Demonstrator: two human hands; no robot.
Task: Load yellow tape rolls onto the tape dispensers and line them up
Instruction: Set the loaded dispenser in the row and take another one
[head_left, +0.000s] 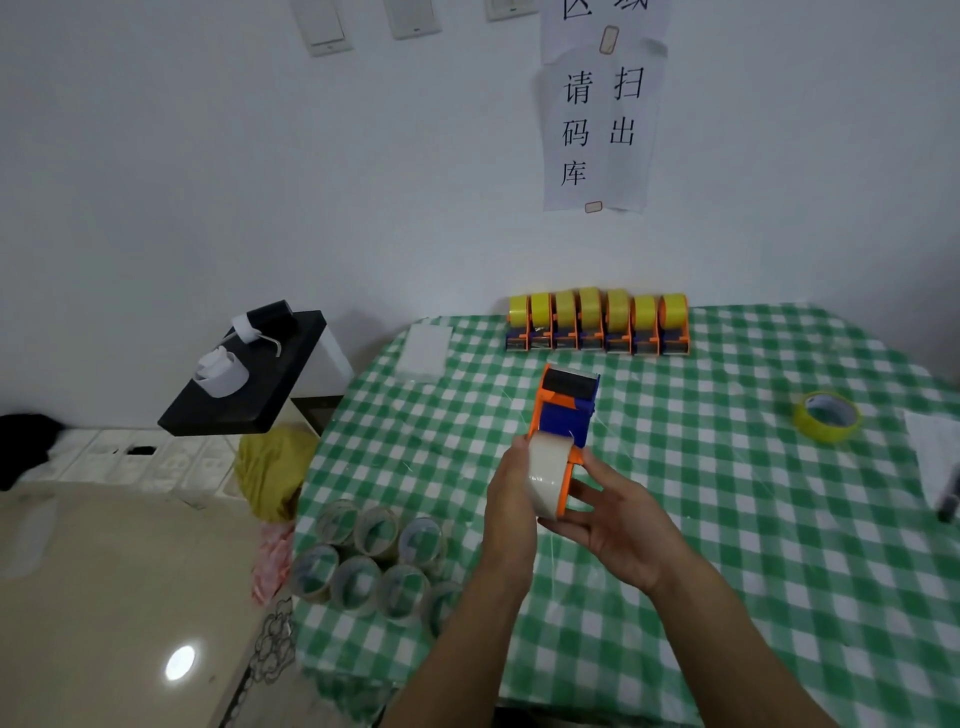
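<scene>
Nearest me are my two hands, raised just above the counter with its green-and-white check cloth. My left hand curls round a clear tape roll seated on an orange-and-blue tape dispenser. My right hand grips the dispenser's orange side plate from the other side, fingers partly spread (thumb on top, as far as I can tell). The one loose yellow tape roll lies flat well off to the right of both hands, near the counter's far edge. Against the wall stands a row of seven dispensers carrying yellow rolls, packed side by side. A cluster of clear rolls sits just left of my left forearm. A paper sign taped to the wall reads 请扫码出库.
</scene>
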